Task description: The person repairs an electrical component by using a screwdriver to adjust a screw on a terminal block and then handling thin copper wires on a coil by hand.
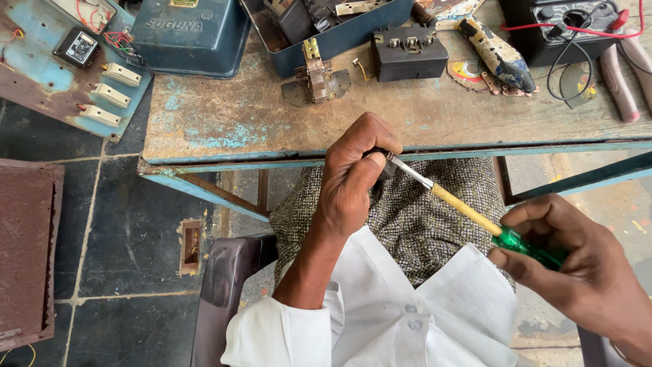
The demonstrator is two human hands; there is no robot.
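Worn wooden surface (272, 122) with flaking blue paint, dark tiled floor (102, 231) below. Left hand (353, 177) held over the lap just below the surface edge, fingers closed round a small dark part (388, 168), mostly hidden. Right hand (577, 265) fingers grip the green handle of a screwdriver (468, 214); its tip meets the part. Black terminal block (407, 53) and blue metal box (190, 34) lie on the surface.

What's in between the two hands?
A screwdriver with a yellow shaft and green handle spans from the right hand to the left hand, in the head view.
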